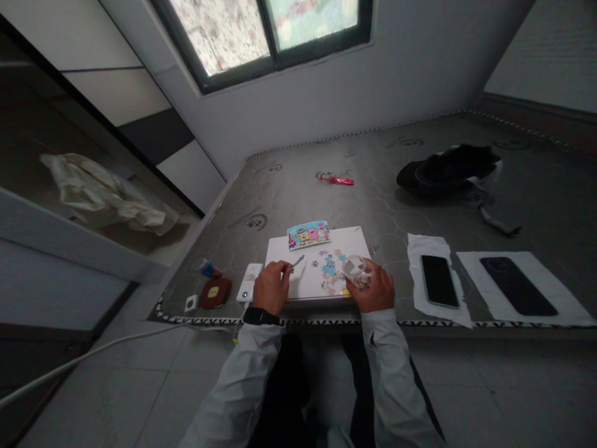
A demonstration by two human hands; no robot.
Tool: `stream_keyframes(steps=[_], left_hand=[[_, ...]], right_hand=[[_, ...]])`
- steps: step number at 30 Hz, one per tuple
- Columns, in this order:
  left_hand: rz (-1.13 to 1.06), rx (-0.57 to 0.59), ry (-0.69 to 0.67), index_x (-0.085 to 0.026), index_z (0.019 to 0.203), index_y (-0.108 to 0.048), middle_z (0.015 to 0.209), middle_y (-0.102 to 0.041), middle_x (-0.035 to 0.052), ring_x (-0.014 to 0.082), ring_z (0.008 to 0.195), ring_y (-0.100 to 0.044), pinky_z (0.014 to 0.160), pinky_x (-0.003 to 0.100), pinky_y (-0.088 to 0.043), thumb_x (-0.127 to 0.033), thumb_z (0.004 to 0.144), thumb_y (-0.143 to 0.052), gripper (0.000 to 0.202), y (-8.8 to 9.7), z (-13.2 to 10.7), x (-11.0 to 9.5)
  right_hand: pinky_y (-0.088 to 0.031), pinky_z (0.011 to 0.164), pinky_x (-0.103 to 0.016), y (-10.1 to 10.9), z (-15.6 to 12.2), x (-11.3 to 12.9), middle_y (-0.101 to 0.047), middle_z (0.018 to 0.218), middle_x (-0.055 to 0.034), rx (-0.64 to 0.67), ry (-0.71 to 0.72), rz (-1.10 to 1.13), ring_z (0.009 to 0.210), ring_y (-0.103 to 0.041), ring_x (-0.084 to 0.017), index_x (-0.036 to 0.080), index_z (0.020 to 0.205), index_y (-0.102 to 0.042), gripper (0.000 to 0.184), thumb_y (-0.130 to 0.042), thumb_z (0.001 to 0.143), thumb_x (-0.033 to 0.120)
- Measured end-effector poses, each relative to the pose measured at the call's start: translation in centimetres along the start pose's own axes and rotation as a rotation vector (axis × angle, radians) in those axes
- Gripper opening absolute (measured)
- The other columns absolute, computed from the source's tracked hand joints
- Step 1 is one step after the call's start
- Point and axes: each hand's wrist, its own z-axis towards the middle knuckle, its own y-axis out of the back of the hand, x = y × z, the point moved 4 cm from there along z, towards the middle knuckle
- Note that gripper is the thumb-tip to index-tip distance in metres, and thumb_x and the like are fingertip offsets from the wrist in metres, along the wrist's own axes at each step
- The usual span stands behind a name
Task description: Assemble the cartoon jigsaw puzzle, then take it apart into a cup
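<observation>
My left hand (272,287) pinches a short strip of joined jigsaw pieces (297,262) between thumb and fingers, tilted up over a white box (301,285). At the box's right side, my right hand (375,289) is wrapped around a clear round plastic container (354,266) with some pieces visible in its lower part. Between the hands, loose jigsaw pieces (329,267), many of them light blue, lie scattered on the box top. A colourful cartoon picture card (308,235) rests at the box's back edge.
Left of the box are a white power bank (249,283) with a cable, a brown case (215,292), a blue can-like item (206,267) and a small white cube (191,303). Rightward lie two phones (439,281) on white sheets, and a dark cap (448,171). A red packet (336,179) lies farther back.
</observation>
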Motion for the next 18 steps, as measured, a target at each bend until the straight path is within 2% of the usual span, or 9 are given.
stream_keyframes(steps=[2, 4, 7, 9, 11, 14, 18], left_hand=[[0.134, 0.034, 0.002, -0.022, 0.106, -0.070, 0.107, -0.070, 0.0074, 0.0220, 0.090, -0.068, 0.074, 0.031, -0.046, -0.028, 0.100, -0.047, 0.025, -0.2, -0.5, -0.5], [0.237, 0.117, 0.005, -0.022, 0.110, -0.068, 0.110, -0.066, 0.0094, 0.0219, 0.083, -0.068, 0.070, 0.032, -0.046, -0.026, 0.101, -0.041, 0.028, -1.3, -1.0, -1.1], [0.280, 0.258, -0.065, -0.023, 0.111, -0.067, 0.109, -0.063, 0.0098, 0.0206, 0.081, -0.068, 0.070, 0.031, -0.045, -0.023, 0.101, -0.039, 0.029, -3.6, -1.5, -1.9], [0.260, 0.298, -0.118, -0.025, 0.114, -0.066, 0.111, -0.061, 0.0093, 0.0188, 0.081, -0.067, 0.071, 0.030, -0.045, -0.023, 0.101, -0.040, 0.029, -4.7, -1.5, -2.0], [0.215, 0.302, -0.157, -0.027, 0.117, -0.066, 0.113, -0.061, 0.0084, 0.0180, 0.081, -0.067, 0.072, 0.029, -0.046, -0.024, 0.101, -0.040, 0.030, -5.2, -1.3, -1.6], [0.106, 0.266, -0.167, -0.027, 0.111, -0.070, 0.111, -0.064, 0.0065, 0.0187, 0.089, -0.067, 0.076, 0.029, -0.047, -0.027, 0.101, -0.044, 0.027, -5.2, -0.5, -0.5], [-0.094, 0.150, -0.077, -0.025, 0.105, -0.073, 0.108, -0.069, 0.0048, 0.0183, 0.098, -0.065, 0.086, 0.028, -0.048, -0.032, 0.098, -0.052, 0.023, -5.0, 0.6, 1.3]], right_hand=[[-0.042, 0.084, -0.036, 0.0, 0.0, 0.0, -0.070, 0.103, -0.0098, 0.000, 0.011, -0.003, 0.093, -0.064, -0.026, 0.018, 0.124, -0.056, 0.049, -0.066, 0.084, 0.045], [-0.042, 0.083, -0.036, 0.0, 0.0, 0.0, -0.070, 0.103, -0.0095, -0.009, 0.019, -0.004, 0.093, -0.064, -0.026, 0.018, 0.123, -0.056, 0.048, -0.065, 0.084, 0.044], [-0.042, 0.082, -0.036, 0.1, 0.0, 0.0, -0.070, 0.102, -0.0087, -0.017, 0.020, 0.002, 0.091, -0.064, -0.025, 0.019, 0.123, -0.056, 0.048, -0.066, 0.083, 0.043], [-0.042, 0.082, -0.036, 0.1, 0.0, -0.1, -0.070, 0.100, -0.0084, -0.009, 0.007, 0.006, 0.091, -0.064, -0.026, 0.019, 0.123, -0.056, 0.049, -0.067, 0.083, 0.044], [-0.042, 0.083, -0.036, 0.1, 0.0, -0.1, -0.070, 0.100, -0.0088, -0.002, -0.008, 0.006, 0.091, -0.064, -0.026, 0.019, 0.123, -0.056, 0.050, -0.067, 0.083, 0.045], [-0.043, 0.082, -0.036, 0.1, 0.0, -0.1, -0.070, 0.101, -0.0094, -0.017, -0.005, 0.008, 0.090, -0.064, -0.026, 0.018, 0.123, -0.056, 0.050, -0.068, 0.082, 0.045], [-0.043, 0.084, -0.037, 0.1, -0.1, 0.0, -0.069, 0.103, -0.0096, -0.020, -0.008, 0.017, 0.093, -0.064, -0.026, 0.019, 0.124, -0.055, 0.050, -0.068, 0.082, 0.043]])
